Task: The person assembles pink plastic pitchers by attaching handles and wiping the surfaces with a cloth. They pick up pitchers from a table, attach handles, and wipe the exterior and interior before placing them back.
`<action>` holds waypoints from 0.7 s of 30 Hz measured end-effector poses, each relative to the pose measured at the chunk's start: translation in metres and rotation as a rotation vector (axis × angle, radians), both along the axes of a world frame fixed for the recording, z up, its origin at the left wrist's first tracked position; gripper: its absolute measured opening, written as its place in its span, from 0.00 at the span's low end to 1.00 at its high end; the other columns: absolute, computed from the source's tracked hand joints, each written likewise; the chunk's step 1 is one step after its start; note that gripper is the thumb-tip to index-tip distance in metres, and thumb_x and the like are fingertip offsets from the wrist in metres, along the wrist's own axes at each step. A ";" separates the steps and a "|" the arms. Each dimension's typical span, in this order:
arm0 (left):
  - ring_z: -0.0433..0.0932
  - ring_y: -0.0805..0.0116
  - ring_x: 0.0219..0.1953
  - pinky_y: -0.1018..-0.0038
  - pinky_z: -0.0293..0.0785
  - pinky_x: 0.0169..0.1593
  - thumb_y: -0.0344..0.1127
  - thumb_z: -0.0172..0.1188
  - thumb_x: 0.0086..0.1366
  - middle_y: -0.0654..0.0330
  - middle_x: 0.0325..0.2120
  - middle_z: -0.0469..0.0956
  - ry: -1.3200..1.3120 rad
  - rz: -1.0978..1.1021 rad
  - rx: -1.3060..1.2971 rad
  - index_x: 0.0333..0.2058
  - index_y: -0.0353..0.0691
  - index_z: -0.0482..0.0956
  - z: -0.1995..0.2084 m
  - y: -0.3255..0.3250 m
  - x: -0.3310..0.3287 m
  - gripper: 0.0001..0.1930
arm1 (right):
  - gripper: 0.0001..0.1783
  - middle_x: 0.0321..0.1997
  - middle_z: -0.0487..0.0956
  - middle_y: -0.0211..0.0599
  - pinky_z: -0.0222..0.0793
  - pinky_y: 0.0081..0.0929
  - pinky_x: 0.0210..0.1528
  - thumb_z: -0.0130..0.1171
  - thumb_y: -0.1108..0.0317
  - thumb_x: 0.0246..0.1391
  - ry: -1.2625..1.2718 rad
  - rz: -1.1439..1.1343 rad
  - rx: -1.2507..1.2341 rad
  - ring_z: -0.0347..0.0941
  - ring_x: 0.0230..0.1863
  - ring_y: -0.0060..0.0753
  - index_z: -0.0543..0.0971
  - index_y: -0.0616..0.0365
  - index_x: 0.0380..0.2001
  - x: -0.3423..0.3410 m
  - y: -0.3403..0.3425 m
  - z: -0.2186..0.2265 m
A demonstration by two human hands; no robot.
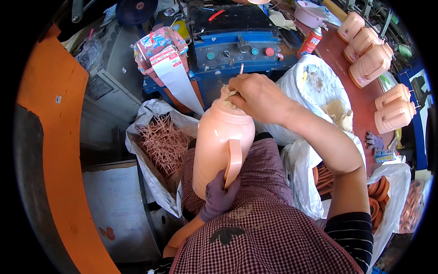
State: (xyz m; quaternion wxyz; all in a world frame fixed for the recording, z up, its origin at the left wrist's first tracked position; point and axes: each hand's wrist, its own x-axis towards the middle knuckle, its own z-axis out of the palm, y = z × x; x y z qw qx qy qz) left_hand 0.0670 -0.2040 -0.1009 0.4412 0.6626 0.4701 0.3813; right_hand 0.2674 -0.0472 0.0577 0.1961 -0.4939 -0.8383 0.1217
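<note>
A glossy pink plastic jug (214, 150) with a side handle leans over my lap, its narrower neck uppermost. My left hand (219, 196), in a purple glove, grips it low down by the handle. My bare right hand (256, 97) is closed at the jug's neck, its fingers pinching a crumpled beige scrap (232, 104), cloth or paper, against the rim. A thin pink stem (242, 68) sticks up just beyond the fingers. What lies under my right palm is hidden.
Left of my knees, a white sack (157, 108) holds many thin pink sticks. White bags (301, 160) with reddish-brown parts stand at right. Several pink jugs (372, 64) line the red table (331, 55). Ahead is a blue control panel (237, 51); an orange frame (59, 160) rises at left.
</note>
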 end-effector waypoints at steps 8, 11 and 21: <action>0.77 0.69 0.22 0.73 0.72 0.28 0.29 0.61 0.59 0.56 0.21 0.77 -0.147 0.090 -0.177 0.43 0.32 0.76 0.005 -0.001 -0.006 0.13 | 0.12 0.30 0.79 0.55 0.72 0.46 0.41 0.55 0.64 0.51 -0.109 -0.117 -0.252 0.77 0.37 0.56 0.77 0.63 0.30 0.021 -0.005 -0.001; 0.77 0.74 0.21 0.76 0.73 0.27 0.26 0.58 0.58 0.59 0.20 0.77 -0.181 0.127 -0.121 0.38 0.32 0.76 0.006 0.004 -0.009 0.09 | 0.12 0.31 0.79 0.54 0.72 0.43 0.41 0.56 0.63 0.52 0.096 -0.252 -0.252 0.77 0.37 0.55 0.77 0.63 0.31 0.031 -0.013 -0.030; 0.78 0.73 0.22 0.75 0.74 0.29 0.28 0.60 0.60 0.57 0.21 0.79 -0.127 0.085 -0.180 0.41 0.32 0.76 0.018 0.013 -0.011 0.11 | 0.07 0.37 0.82 0.35 0.77 0.26 0.40 0.56 0.78 0.58 1.340 -0.343 -0.695 0.80 0.41 0.34 0.77 0.58 0.40 0.121 -0.040 -0.094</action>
